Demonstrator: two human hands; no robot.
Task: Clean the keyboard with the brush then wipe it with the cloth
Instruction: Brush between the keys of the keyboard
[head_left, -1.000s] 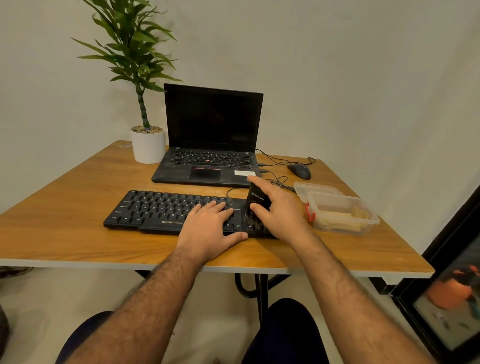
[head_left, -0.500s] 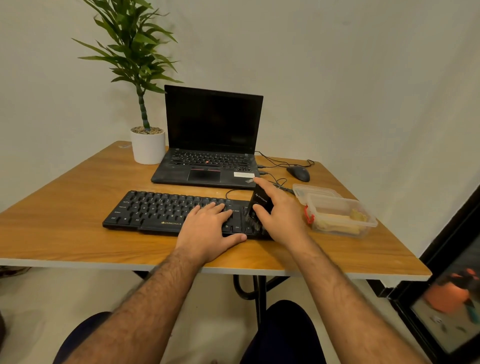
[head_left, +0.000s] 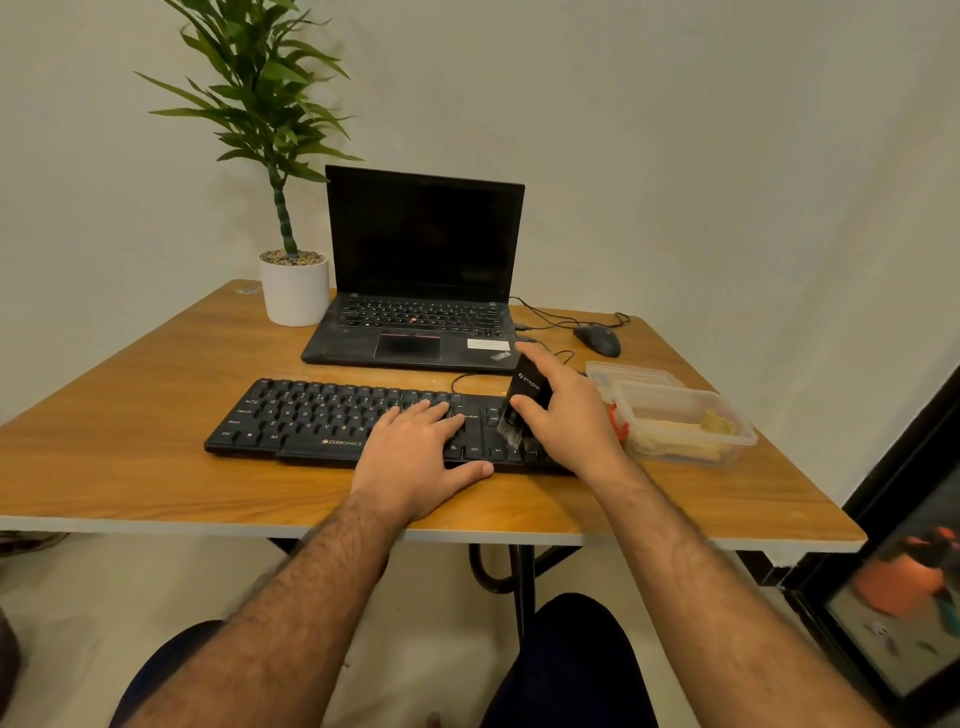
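Since a second ago the brush (head_left: 523, 402) has barely shifted. Head view: right hand (head_left: 569, 415) pinches it, bristles on the keyboard (head_left: 311, 415) right end; left hand (head_left: 421, 449) lies flat, fingers spread on keys. Keyboard sits on the counter (head_left: 156, 467) before a laptop (head_left: 421, 291).

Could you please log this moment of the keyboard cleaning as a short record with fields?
stage: brushing; no cloth in view
left hand: rests flat on the keyboard
right hand: grips the brush
brush: bristles down on the keyboard's right-end keys
nearby: laptop, mouse, plastic container, potted plant
surface: wooden table
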